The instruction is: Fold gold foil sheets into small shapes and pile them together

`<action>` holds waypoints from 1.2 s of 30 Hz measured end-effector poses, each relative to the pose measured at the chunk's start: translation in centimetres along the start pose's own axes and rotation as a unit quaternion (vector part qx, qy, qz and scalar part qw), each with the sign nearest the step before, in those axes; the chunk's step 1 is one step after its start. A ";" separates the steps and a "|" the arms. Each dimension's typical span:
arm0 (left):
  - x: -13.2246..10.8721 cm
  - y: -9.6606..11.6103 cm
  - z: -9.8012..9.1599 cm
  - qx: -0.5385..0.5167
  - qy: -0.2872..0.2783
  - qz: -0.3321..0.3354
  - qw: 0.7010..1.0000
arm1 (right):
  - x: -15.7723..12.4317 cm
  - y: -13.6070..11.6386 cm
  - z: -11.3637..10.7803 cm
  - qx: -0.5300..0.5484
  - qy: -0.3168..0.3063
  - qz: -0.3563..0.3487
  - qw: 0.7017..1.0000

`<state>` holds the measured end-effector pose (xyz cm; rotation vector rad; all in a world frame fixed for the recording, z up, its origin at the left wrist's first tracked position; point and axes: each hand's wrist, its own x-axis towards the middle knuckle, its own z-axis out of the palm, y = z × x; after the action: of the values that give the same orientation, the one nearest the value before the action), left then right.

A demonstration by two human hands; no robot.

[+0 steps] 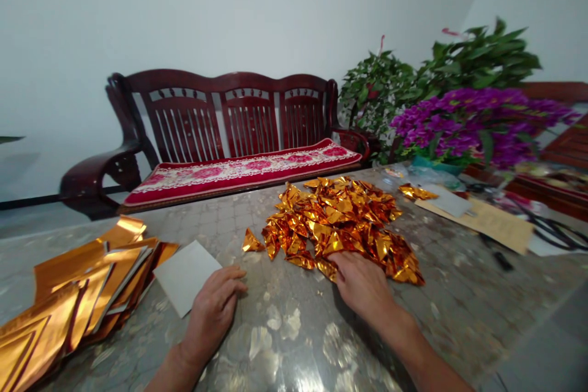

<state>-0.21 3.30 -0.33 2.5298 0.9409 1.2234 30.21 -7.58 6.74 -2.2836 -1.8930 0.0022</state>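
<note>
A heap of folded gold foil triangles [335, 220] lies in the middle of the marbled tabletop [450, 300]. My right hand [362, 285] rests on the heap's near edge, its fingertips among the triangles, and I cannot see whether they pinch one. One loose triangle [252, 242] lies left of the heap. My left hand [214, 312] lies flat on the tabletop, holding nothing, with its fingertips beside a white card [186, 275]. Further left is a stack of gold foil sheets [78, 300], which runs out of the picture at the lower left.
Beyond the table stand a dark red wooden bench [229, 110] with a red floral cushion, purple orchids [473, 125] and a leafy green plant [478, 61]. Tan paper [487, 223], a grey card [445, 199], a small foil pile [416, 193] and black cable [551, 233] lie on the right.
</note>
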 end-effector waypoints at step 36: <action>3.4 6.4 -1.2 -0.609 -0.060 -0.383 0.692 | 2.4 -11.6 -0.8 0.650 -0.130 -0.049 0.747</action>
<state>3.37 0.21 5.24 0.9541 0.6291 0.8550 19.47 -3.32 9.35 -1.1812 -1.2757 1.2414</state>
